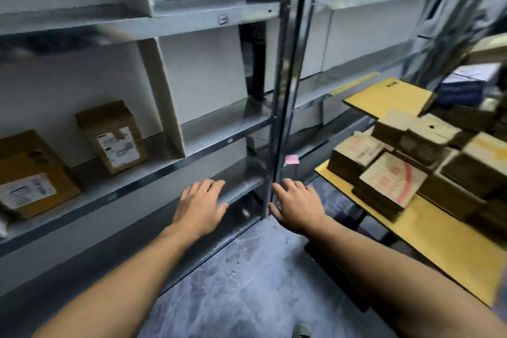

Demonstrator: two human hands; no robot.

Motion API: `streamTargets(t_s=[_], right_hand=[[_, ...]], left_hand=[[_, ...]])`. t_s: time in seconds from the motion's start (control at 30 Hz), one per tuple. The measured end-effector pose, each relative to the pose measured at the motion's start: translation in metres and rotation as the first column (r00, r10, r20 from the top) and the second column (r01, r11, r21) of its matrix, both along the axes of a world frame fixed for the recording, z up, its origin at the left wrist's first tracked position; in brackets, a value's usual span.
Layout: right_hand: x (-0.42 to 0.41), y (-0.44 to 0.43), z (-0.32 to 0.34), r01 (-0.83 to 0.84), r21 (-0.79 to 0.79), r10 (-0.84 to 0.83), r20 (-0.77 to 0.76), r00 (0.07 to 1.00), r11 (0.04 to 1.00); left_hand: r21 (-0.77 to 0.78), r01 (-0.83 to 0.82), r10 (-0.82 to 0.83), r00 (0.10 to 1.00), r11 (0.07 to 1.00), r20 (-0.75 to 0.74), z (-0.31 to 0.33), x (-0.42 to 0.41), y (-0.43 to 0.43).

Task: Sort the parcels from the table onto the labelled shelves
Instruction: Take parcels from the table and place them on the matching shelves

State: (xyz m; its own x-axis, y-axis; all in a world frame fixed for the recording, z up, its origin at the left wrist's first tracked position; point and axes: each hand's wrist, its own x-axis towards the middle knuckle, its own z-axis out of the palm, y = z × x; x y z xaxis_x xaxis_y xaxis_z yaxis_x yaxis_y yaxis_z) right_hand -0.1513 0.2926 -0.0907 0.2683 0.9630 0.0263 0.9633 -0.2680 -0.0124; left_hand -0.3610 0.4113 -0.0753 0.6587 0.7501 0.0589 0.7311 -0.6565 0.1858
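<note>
The left hand (201,204) and right hand (295,204) are hanging empty, fingers loosely spread, near the shelves (227,118), while parcels (392,181) are lying piled on the table (450,252) at right, where a hasty grab is probably risking toppling them.

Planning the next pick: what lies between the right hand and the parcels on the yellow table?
Head view: only bare grey floor and the table's edge lie between right hand and parcels.
</note>
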Motion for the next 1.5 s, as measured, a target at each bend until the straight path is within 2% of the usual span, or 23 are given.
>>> streamTargets(t_s=[0.2, 0.33, 0.47, 0.6, 0.67, 0.8, 1.13, 1.33, 1.5], right_hand=[[0.087, -0.097, 0.005, 0.268, -0.005, -0.268, 0.007, 0.964, 0.964], [0.145, -0.161, 0.01, 0.39, -0.004, -0.39, 0.016, 0.921, 0.921], [0.2, -0.207, 0.009, 0.462, -0.026, -0.462, 0.004, 0.887, 0.887], [0.245, -0.231, 0.001, 0.471, -0.041, -0.471, -0.015, 0.882, 0.881], [0.261, -0.235, -0.006, 0.471, -0.053, -0.473, -0.049, 0.88, 0.881], [0.283, -0.223, -0.019, 0.486, -0.096, -0.495, -0.208, 0.844, 0.869], [0.321, -0.156, -0.067, 0.527, -0.138, -0.538, -0.355, 0.764, 0.839], [0.324, -0.151, -0.088, 0.583, -0.143, -0.592, -0.35, 0.726, 0.8], [0.314, -0.159, -0.094, 0.648, -0.062, -0.602, -0.447, 0.662, 0.759]], left_hand=[[0.008, 0.26, -0.26, 0.966, 0.966, -0.003, 0.004, 0.124, -0.05], [0.005, 0.377, -0.377, 0.926, 0.926, 0.031, 0.006, 0.209, -0.09], [-0.006, 0.468, -0.467, 0.883, 0.884, 0.046, 0.0, 0.282, -0.13], [-0.036, 0.485, -0.483, 0.874, 0.874, 0.041, -0.012, 0.336, -0.157], [-0.056, 0.481, -0.481, 0.877, 0.875, 0.024, -0.019, 0.354, -0.165], [-0.096, 0.457, -0.46, 0.888, 0.885, -0.02, -0.031, 0.379, -0.159], [-0.245, 0.49, -0.515, 0.856, 0.836, -0.048, -0.08, 0.441, -0.106], [-0.323, 0.522, -0.535, 0.843, 0.789, 0.056, -0.109, 0.455, -0.094], [-0.382, 0.522, -0.5, 0.85, 0.763, 0.163, -0.119, 0.442, -0.1]])
